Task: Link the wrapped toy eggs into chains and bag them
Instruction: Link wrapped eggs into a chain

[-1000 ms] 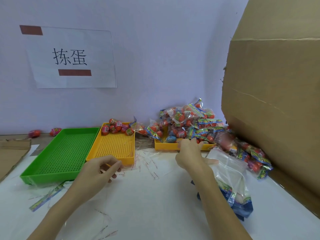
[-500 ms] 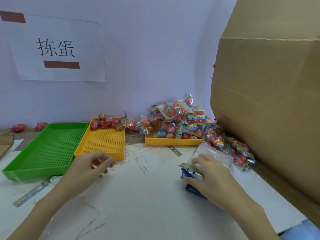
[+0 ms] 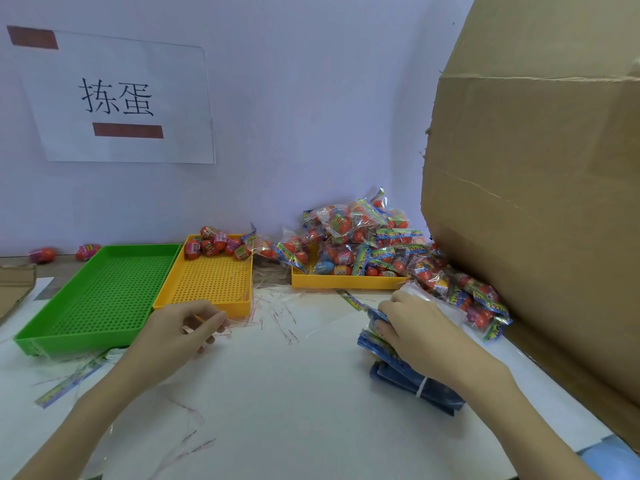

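Right now my right hand (image 3: pixel 420 327) sits at centre right of the frame, fingers curled over the top of a banded stack of flat blue printed header cards (image 3: pixel 408 372), pinching at the uppermost one. My left hand (image 3: pixel 180 332) rests at lower centre left, just in front of the empty yellow perforated plastic tray (image 3: pixel 211 282), fingers loosely bent toward the thumb; it may be holding one of the thin clear strips (image 3: pixel 277 313) littering the white table (image 3: pixel 277 410), but I cannot tell.

The wrapped toy eggs (image 3: pixel 360 237), red ones in crinkly clear packets with bright printed edges, are heaped in a second yellow tray (image 3: pixel 346 282) at mid right against the wall, spilling rightward toward the big brown cardboard box (image 3: pixel 536 202). A few loose eggs lie at the far end of the near yellow tray, and an empty green perforated tray (image 3: pixel 104 292) sits left of it.

My judgement is that the step in hand is peeling one card or bag off the stack. To do it well I would lift only the top layer with the fingertips, slide it off sideways so the band stays put, and bring the left hand over to steady the stack.

My right palm hides what my fingers actually grip, and a clear plastic bag (image 3: pixel 429 299) behind that hand is hard to separate from the packets. The box cuts off the right end of the egg pile.
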Demonstrator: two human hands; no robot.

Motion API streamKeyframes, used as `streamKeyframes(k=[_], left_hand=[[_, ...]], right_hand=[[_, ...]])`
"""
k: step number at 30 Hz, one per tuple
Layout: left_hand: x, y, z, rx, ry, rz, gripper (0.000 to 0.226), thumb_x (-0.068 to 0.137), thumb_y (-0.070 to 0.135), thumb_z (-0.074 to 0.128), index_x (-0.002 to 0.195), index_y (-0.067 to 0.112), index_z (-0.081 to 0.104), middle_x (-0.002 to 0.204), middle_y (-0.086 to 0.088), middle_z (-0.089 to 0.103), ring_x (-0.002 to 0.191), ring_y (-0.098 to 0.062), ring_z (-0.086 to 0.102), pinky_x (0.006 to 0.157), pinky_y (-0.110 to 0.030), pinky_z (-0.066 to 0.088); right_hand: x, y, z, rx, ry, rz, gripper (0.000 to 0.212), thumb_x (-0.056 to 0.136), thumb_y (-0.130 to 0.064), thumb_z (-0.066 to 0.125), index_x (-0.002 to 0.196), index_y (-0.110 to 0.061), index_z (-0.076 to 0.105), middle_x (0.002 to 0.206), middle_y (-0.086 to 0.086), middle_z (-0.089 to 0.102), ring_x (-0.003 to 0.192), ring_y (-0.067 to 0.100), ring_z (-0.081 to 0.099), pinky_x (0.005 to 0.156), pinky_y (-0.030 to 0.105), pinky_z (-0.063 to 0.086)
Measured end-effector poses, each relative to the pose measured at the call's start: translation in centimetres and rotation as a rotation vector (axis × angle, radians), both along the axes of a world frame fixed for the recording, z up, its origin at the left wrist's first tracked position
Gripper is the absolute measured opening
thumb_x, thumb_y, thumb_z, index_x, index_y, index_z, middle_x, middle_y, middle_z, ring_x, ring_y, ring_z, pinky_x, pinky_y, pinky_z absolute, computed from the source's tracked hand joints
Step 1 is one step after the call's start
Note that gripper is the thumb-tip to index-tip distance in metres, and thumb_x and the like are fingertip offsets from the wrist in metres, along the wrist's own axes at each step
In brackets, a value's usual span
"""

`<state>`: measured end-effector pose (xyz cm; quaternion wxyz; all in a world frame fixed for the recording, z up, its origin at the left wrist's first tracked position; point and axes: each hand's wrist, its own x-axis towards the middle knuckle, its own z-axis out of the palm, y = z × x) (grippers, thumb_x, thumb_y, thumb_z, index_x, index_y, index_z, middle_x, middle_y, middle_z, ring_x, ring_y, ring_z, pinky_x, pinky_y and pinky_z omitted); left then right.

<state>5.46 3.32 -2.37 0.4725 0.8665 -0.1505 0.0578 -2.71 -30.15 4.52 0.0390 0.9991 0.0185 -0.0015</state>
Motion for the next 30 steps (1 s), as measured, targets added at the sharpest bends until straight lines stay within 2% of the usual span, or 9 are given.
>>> streamKeyframes(k=[3, 6, 8, 11, 14, 20, 24, 27, 30], left_hand=[[0.0, 0.1, -0.2, 0.006, -0.003, -0.001, 0.02, 0.099, 0.017, 0.068, 0.082, 0.019, 0.078, 0.08, 0.009, 0.075, 0.07, -0.011, 0.07, 0.061, -0.036, 0.062], [0.0, -0.1, -0.2, 0.003, 0.003, -0.002, 0.02, 0.099, 0.017, 0.068, 0.082, 0.02, 0.078, 0.081, 0.008, 0.076, 0.071, -0.011, 0.07, 0.061, -0.035, 0.063], [-0.1, -0.4, -0.2, -0.016, 0.011, -0.011, 0.021, 0.099, 0.017, 0.068, 0.082, 0.021, 0.078, 0.082, 0.006, 0.076, 0.072, -0.014, 0.071, 0.062, -0.038, 0.063], [-0.8, -1.2, 0.3, -0.104, 0.039, -0.075, 0.021, 0.098, 0.021, 0.069, 0.081, 0.027, 0.079, 0.085, -0.001, 0.077, 0.072, -0.018, 0.071, 0.064, -0.039, 0.063], [-2.2, -2.5, 1.1, -0.242, 0.127, -0.239, 0.011, 0.091, 0.031, 0.07, 0.093, 0.031, 0.08, 0.091, -0.008, 0.077, 0.076, -0.025, 0.074, 0.067, -0.035, 0.063], [-3.9, -5.3, -0.1, -0.349, 0.316, -0.47, 0.033, 0.098, 0.044, 0.068, 0.12, 0.02, 0.076, 0.123, -0.004, 0.074, 0.11, -0.026, 0.073, 0.085, -0.034, 0.061], [-3.8, -6.5, 0.0, -0.644, 0.53, -0.431, 0.066, 0.084, 0.068, 0.073, 0.123, 0.015, 0.075, 0.116, -0.023, 0.072, 0.095, -0.038, 0.072, 0.078, -0.039, 0.061], [-3.3, -7.1, 0.0, -0.827, 0.707, -0.327, 0.074, 0.082, 0.072, 0.071, 0.128, 0.014, 0.071, 0.105, -0.025, 0.073, 0.083, -0.039, 0.074, 0.069, -0.039, 0.062], [-3.2, -7.2, -0.2, -0.779, 0.722, -0.19, 0.059, 0.073, 0.074, 0.065, 0.098, 0.024, 0.084, 0.099, -0.016, 0.077, 0.081, -0.029, 0.077, 0.063, -0.034, 0.062]], right_hand=[[0.4, -0.1, -0.2, -0.002, -0.055, 0.001, 0.013, 0.107, -0.018, 0.046, 0.11, -0.016, 0.059, 0.112, 0.002, 0.058, 0.101, 0.018, 0.057, 0.074, 0.026, 0.041], [0.7, -0.6, 0.1, 0.254, -0.102, -0.005, 0.033, 0.108, -0.025, 0.048, 0.075, -0.021, 0.05, 0.074, -0.003, 0.054, 0.068, 0.013, 0.049, 0.057, 0.025, 0.029], [0.6, -0.5, -0.1, 0.374, -0.156, -0.014, 0.04, 0.107, -0.024, 0.051, 0.068, -0.024, 0.042, 0.065, -0.007, 0.048, 0.059, 0.01, 0.042, 0.053, 0.025, 0.026], [0.6, 0.9, -0.8, 0.331, -0.196, -0.006, 0.028, 0.108, -0.028, 0.048, 0.08, -0.025, 0.049, 0.083, -0.008, 0.055, 0.074, 0.012, 0.049, 0.064, 0.024, 0.034], [0.9, 2.1, -0.9, 0.309, -0.196, -0.016, 0.019, 0.109, -0.03, 0.044, 0.1, -0.022, 0.057, 0.1, -0.005, 0.058, 0.09, 0.016, 0.054, 0.079, 0.032, 0.047], [1.4, 4.7, -0.6, 0.257, -0.214, -0.03, 0.018, 0.108, -0.024, 0.048, 0.118, -0.016, 0.061, 0.115, 0.001, 0.06, 0.098, 0.02, 0.057, 0.082, 0.032, 0.048], [1.6, 7.9, -1.3, 0.249, -0.197, -0.024, 0.028, 0.101, -0.013, 0.059, 0.129, -0.011, 0.054, 0.124, 0.006, 0.054, 0.107, 0.025, 0.057, 0.077, 0.029, 0.038], [1.1, 11.1, -2.0, 0.271, -0.185, 0.053, 0.031, 0.101, -0.016, 0.059, 0.13, -0.008, 0.051, 0.124, 0.01, 0.051, 0.11, 0.027, 0.056, 0.074, 0.03, 0.035], [0.9, 13.9, -3.2, 0.256, -0.126, 0.113, 0.029, 0.103, -0.011, 0.05, 0.132, -0.004, 0.05, 0.125, 0.013, 0.049, 0.115, 0.029, 0.052, 0.077, 0.033, 0.042]])
